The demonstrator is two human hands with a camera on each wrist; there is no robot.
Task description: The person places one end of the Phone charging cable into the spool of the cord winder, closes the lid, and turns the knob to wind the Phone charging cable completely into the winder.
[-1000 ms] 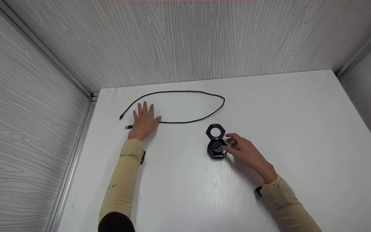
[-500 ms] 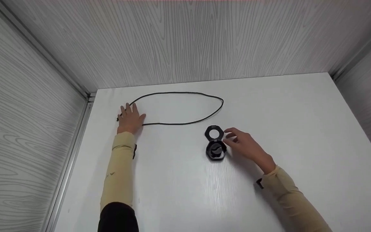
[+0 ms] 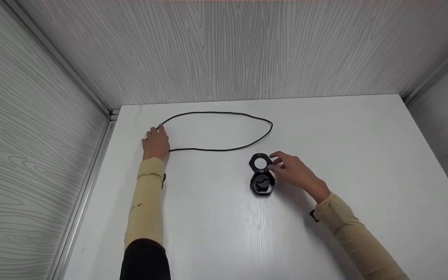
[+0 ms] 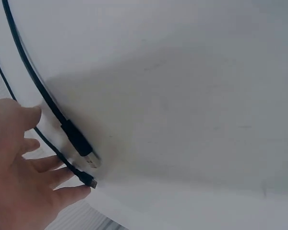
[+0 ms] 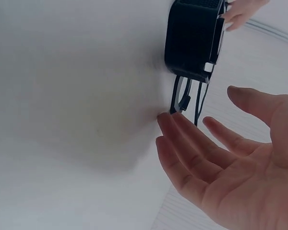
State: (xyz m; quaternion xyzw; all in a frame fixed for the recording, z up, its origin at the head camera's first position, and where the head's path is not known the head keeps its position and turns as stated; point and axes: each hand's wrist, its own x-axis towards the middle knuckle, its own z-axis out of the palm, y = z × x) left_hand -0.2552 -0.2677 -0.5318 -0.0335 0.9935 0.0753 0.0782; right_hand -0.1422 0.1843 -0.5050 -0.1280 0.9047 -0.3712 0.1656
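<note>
A thin black USB cable (image 3: 220,150) lies in a wide loop on the white table. My left hand (image 3: 156,144) is over its two ends, covering them in the head view. The left wrist view shows the larger USB plug (image 4: 78,140) beyond the thumb, while the fingers touch the cord by the small plug (image 4: 88,179); the thumb stays apart. A black hexagonal box (image 3: 253,189) stands with its lid (image 3: 252,163) folded back, a round hole through the lid. Loosely bent, the fingers of my right hand (image 3: 292,169) are right beside the lid, thumb apart from them.
A grey wood-grain panel (image 3: 224,50) rises along the table's back edge, with another wall (image 3: 25,136) at the left. A metal rail (image 3: 88,206) runs along the left side of the white table (image 3: 216,217).
My left hand has slid left from the cable's lower run onto its ends, and its spread fingers have drawn together. My right hand has shifted from the box's body up beside the lid.
</note>
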